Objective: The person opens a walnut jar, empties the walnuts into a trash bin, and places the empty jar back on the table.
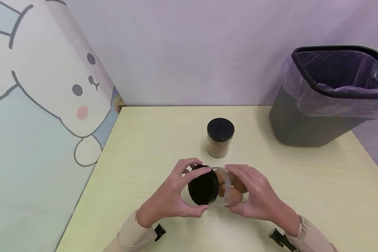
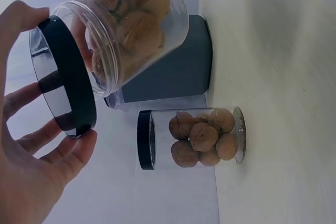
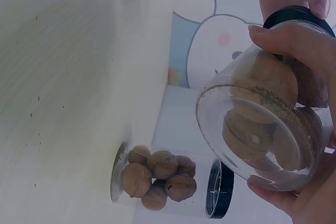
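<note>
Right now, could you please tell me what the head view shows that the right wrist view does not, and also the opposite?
Only the head view: the grey bin with its bag, and the person's sleeves.

Only the right wrist view: the bottom of the held jar, with brown crumbs near its edge; also distinct walnuts in the standing jar, a blur from the head.

Both: the left hand holding a black lid, the right hand holding its jar, the standing jar, the table and the cartoon animal.

Jar (image 1: pixel 219 140), bin (image 1: pixel 313 122) on seemingly wooden table (image 1: pixel 163 136).
</note>
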The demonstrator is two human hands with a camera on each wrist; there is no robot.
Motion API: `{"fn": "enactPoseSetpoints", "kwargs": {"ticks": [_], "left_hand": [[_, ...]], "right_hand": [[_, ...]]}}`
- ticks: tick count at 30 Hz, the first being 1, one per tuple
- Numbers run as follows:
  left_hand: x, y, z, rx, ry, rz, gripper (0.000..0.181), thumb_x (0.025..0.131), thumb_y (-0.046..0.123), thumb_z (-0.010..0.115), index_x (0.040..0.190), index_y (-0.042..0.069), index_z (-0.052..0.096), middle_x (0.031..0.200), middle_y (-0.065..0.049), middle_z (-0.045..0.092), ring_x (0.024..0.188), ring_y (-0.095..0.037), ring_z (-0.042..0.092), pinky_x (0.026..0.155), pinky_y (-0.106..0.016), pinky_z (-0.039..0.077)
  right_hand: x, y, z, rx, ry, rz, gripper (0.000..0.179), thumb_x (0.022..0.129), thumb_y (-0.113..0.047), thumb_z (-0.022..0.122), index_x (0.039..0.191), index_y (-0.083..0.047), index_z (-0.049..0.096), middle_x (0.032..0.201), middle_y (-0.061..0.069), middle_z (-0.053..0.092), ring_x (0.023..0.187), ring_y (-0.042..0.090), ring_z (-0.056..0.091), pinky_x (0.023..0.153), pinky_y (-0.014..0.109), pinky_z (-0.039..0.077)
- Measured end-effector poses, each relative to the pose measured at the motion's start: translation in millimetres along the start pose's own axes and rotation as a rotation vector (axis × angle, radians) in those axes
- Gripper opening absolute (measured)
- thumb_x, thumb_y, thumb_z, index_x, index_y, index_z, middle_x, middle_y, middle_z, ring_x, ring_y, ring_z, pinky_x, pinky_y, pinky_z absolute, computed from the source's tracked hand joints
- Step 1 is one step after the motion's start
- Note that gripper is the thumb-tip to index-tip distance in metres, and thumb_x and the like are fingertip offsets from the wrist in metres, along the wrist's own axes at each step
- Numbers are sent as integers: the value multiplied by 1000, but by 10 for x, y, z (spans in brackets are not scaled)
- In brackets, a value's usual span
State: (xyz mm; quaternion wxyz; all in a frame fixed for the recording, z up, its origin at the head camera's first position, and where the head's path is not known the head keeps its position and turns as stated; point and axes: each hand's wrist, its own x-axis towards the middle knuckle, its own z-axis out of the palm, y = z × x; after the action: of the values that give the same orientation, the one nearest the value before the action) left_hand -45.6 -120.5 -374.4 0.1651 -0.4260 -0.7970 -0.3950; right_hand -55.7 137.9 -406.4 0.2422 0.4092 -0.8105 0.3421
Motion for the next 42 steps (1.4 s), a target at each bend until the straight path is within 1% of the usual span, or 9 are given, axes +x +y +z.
{"fn": "enactPoseSetpoints", "kwargs": {"ticks": [3, 6, 13, 17, 23, 28, 34, 38, 42], "left_hand": [[-8, -13, -10, 4, 10, -4, 78, 63, 35, 81, 133, 15, 51, 126, -11, 44, 111, -22, 43, 84, -29, 43], [-12, -21, -16, 6, 16, -13, 78, 63, 35, 81, 133, 15, 51, 126, -10, 44, 112, -22, 42, 84, -29, 42], [-19, -41, -42, 11, 26, -25, 78, 62, 34, 81, 132, 15, 52, 126, -9, 45, 111, -22, 41, 84, -29, 42], [-28, -57, -62, 24, 44, -27, 77, 61, 35, 81, 131, 16, 53, 125, -9, 45, 112, -22, 41, 83, -30, 41], [-51, -84, -83, 39, 63, -26, 76, 62, 34, 80, 131, 15, 55, 124, -9, 46, 111, -23, 42, 82, -31, 41], [-82, -107, -103, 50, 65, -40, 75, 63, 35, 80, 130, 15, 55, 124, -10, 46, 110, -23, 41, 82, -31, 40], [-114, -156, -113, 56, 72, -56, 74, 63, 35, 80, 130, 16, 55, 124, -8, 46, 110, -22, 41, 82, -31, 40], [-134, -196, -113, 59, 84, -56, 73, 64, 35, 79, 129, 15, 56, 123, -9, 46, 109, -22, 41, 83, -30, 40], [-160, -229, -113, 63, 81, -64, 72, 65, 37, 79, 129, 15, 56, 123, -8, 46, 109, -22, 41, 83, -30, 40]], "right_hand": [[-4, 10, -2, 0, 5, -2, 86, 51, -34, 84, 126, -1, 57, 118, 7, 60, 100, 21, 59, 94, 20, 37], [-6, 20, -5, 0, 4, -2, 86, 52, -35, 84, 126, -1, 56, 118, 7, 61, 101, 21, 59, 95, 20, 36], [-6, 30, -13, -10, -3, 8, 89, 49, -33, 85, 126, -1, 56, 119, 6, 60, 102, 21, 59, 95, 20, 36], [1, 32, -16, -10, 1, 10, 89, 48, -33, 85, 126, -1, 56, 118, 6, 60, 102, 21, 59, 94, 20, 37], [4, 39, -9, 25, 9, 12, 90, 46, -28, 86, 125, 1, 55, 116, 5, 61, 101, 19, 59, 94, 19, 37], [-6, 44, -10, 43, 15, 21, 92, 45, -27, 87, 126, 1, 54, 116, 4, 61, 101, 18, 59, 94, 17, 37], [-24, 45, -11, 48, 24, 37, 95, 42, -25, 88, 126, 2, 53, 116, 4, 60, 100, 16, 59, 90, 19, 41], [-49, 42, 0, 65, 28, 55, 95, 44, -26, 89, 127, 2, 52, 116, 4, 60, 100, 14, 58, 87, 20, 42], [-79, 38, 13, 78, 25, 78, 95, 46, -28, 89, 128, 1, 51, 116, 3, 60, 99, 13, 58, 86, 18, 41]]}}
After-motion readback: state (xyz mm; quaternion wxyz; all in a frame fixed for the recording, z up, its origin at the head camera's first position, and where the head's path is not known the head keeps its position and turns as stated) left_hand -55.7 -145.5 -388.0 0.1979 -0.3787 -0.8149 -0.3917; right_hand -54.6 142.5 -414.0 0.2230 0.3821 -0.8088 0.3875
